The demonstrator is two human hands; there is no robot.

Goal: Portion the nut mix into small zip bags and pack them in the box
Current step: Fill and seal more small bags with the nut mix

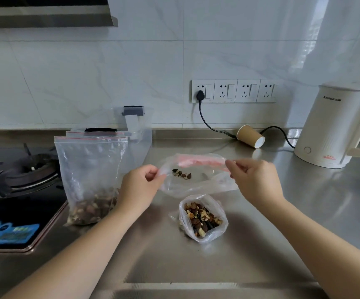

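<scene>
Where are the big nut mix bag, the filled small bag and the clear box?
big nut mix bag (92,169), head view, on its clear front panel.
filled small bag (202,219), head view, on the nuts inside.
clear box (145,139), head view, on its right wall.

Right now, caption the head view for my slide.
Both hands pinch a small zip bag open above a filled bag.

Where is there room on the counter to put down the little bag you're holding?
Bare steel lies between the open nut bag and the kettle, under the right hand. More lies along the front edge of the counter between the forearms. It is crowded on the left, where the big nut bag stands against the clear box beside the stove.
</scene>
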